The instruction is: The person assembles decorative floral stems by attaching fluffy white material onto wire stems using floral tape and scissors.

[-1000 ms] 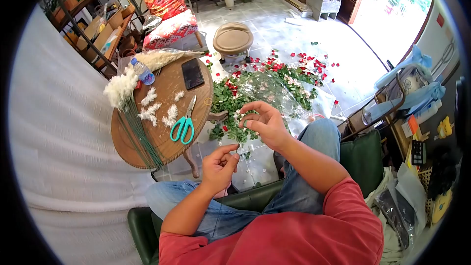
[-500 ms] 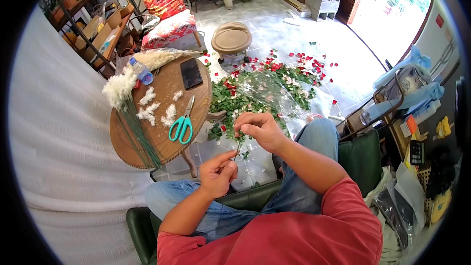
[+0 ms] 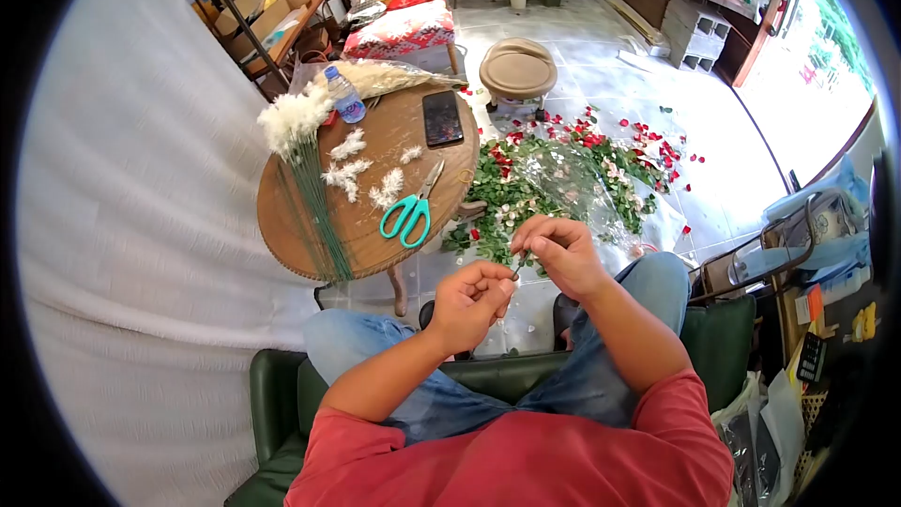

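A thin dark strand, like a short wire or stem [image 3: 519, 267], runs between my two hands above my lap. My left hand [image 3: 469, 303] pinches its lower end between thumb and fingertips. At its upper end, my right hand [image 3: 565, 256] has thumb and fingers closed on it. On the round wooden table [image 3: 282, 209] to the left lie teal-handled scissors [image 3: 408, 214], pointing away from me. Several white feathery tufts [image 3: 347, 174] are scattered beside them. A bunch of fluffy white plumes [image 3: 296, 120] with long green stems rests along the table's left side.
A water bottle [image 3: 345, 97] and a black phone [image 3: 443, 119] are on the table. Cut leaves [image 3: 507, 190] and red petals [image 3: 662, 145] cover the floor ahead, partly under clear plastic. Beyond stands a tan stool [image 3: 518, 69]. Green chair arms [image 3: 277, 404] flank me.
My hands have come closer together, and less of the strand shows between them. The whole view has swung left, so the table and floor appear further right.
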`<action>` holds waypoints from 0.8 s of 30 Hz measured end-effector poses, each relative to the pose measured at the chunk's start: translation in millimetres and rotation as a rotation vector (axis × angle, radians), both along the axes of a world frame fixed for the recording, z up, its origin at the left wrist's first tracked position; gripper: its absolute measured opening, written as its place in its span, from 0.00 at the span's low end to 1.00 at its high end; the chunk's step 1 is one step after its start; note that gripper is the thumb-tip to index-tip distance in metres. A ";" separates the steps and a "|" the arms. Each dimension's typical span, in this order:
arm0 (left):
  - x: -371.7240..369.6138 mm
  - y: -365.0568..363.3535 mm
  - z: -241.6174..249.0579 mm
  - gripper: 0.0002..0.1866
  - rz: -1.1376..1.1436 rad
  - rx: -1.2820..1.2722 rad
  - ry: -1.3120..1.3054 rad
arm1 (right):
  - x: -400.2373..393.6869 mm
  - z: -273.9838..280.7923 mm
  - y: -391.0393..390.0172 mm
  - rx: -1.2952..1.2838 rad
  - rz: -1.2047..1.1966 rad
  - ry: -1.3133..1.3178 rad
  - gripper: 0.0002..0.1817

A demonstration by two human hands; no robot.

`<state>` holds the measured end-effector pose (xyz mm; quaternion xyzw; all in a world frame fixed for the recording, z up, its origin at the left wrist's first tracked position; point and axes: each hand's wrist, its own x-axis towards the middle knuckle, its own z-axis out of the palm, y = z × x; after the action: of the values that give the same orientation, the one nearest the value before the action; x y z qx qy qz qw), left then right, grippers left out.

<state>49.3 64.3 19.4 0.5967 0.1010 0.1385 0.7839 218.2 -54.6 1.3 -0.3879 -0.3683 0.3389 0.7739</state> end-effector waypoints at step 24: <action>4.8 92.5 9.4 0.05 0.399 0.855 -0.069 | -8.2 9.8 1.4 -0.163 0.000 -0.237 0.08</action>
<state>54.1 156.7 28.7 0.8301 0.1214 0.3352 0.4288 209.9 -53.2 11.0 -0.4868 -0.4283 0.3196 0.6910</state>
